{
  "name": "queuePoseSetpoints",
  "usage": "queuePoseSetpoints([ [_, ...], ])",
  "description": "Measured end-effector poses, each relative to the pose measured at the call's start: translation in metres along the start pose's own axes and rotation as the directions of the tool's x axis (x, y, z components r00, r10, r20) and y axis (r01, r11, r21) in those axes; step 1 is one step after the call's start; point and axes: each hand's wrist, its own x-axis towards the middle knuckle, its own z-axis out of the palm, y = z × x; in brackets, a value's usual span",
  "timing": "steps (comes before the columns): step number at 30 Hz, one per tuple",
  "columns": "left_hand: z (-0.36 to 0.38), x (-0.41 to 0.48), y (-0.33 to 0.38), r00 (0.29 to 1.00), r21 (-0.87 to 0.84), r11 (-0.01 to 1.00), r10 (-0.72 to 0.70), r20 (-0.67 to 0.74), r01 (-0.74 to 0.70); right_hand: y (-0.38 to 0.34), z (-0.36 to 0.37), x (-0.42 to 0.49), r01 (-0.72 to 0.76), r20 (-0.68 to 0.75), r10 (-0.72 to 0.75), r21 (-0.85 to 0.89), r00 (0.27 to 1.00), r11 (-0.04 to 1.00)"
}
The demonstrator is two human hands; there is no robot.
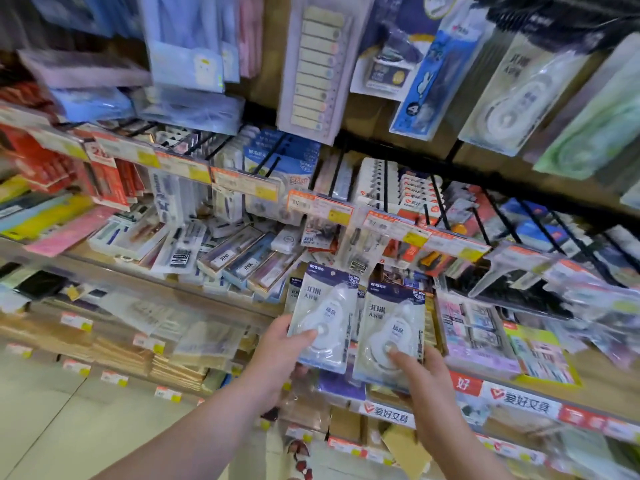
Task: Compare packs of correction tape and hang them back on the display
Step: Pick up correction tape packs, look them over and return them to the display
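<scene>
Plastic left pack (329, 306) pinched by left hand (273, 355), right pack (394, 320) by right hand (429, 375).

A pale tiled floor (52, 410) is showing at the lower left. Wooden shelves (145, 277) are running across a shop display, carrying orange-and-yellow price tags (76, 321) along their edges. Black peg hooks (439, 199) are jutting from a brown back panel (367, 116), and even light is falling over everything.
</scene>
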Motion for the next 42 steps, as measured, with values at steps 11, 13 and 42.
queuePoseSetpoints([
  [11, 0.009, -0.054, 0.052, 0.972, -0.114, 0.97, 0.224, 0.068, -0.215, -0.047, -0.014, -0.035, 0.266, -0.046, -0.264, 0.055, 0.964, 0.962],
  [13, 0.014, -0.059, 0.064, 0.962, -0.128, 0.959, 0.262, 0.081, -0.251, -0.059, -0.015, -0.036, 0.295, -0.02, -0.294, 0.086, 0.955, 0.952],
  [42, 0.128, -0.05, 0.181, 0.841, -0.246, 0.816, 0.541, 0.002, -0.524, -0.246, -0.072, 0.032, 0.69, -0.034, -0.69, 0.057, 0.723, 0.721],
])
